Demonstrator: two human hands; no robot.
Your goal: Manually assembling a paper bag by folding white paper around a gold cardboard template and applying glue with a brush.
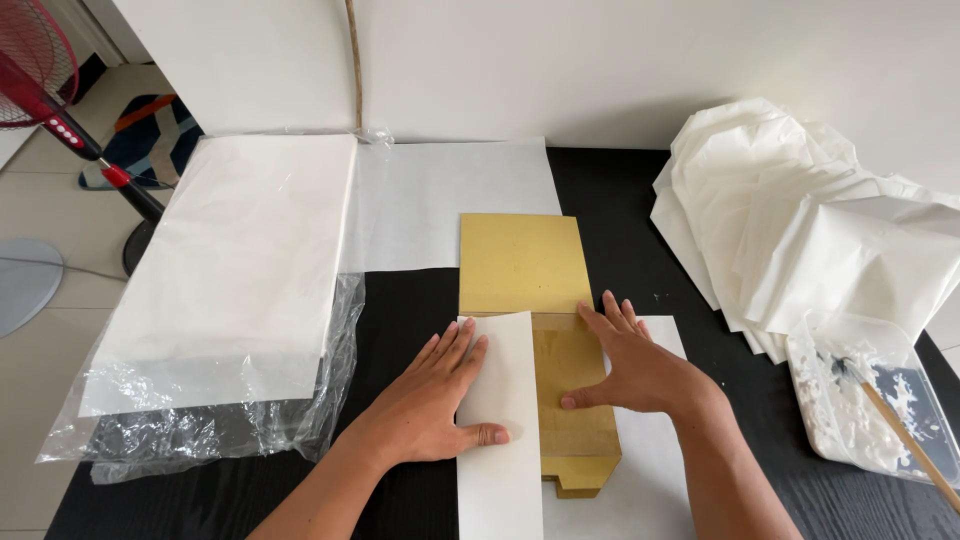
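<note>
Head view: we looked down on a black table with a gold board lying flat at its middle, on a white sheet.
Left hand: we laid it flat, fingers spread, on the folded flap of white paper, thumb on the flap's right edge; it gripped nothing.
Right hand: we pressed it open, palm down, across the board's right edge and onto the paper beneath; it pinched nothing either.
Board: it sat between our hands, its far half bare, its near left part covered by the flap.
Left of us: a stack of white sheets in a clear plastic bag, just beside the board's sheet.
Right of us: a heap of crumpled white sheets, and nearer, a tray smeared with white paste, a brush resting in it.
Beyond the table: a red fan on the floor at far left.
Risk, crease: we judged the flap could wrinkle or set askew if the left palm slid sideways while pressing.
Risk, shift: the board could creep under uneven pressure from the right hand, leaving the fold off its edge.
Risk, paste: a wrist drifting right could catch the brush handle and smear paste on the paper.
</note>
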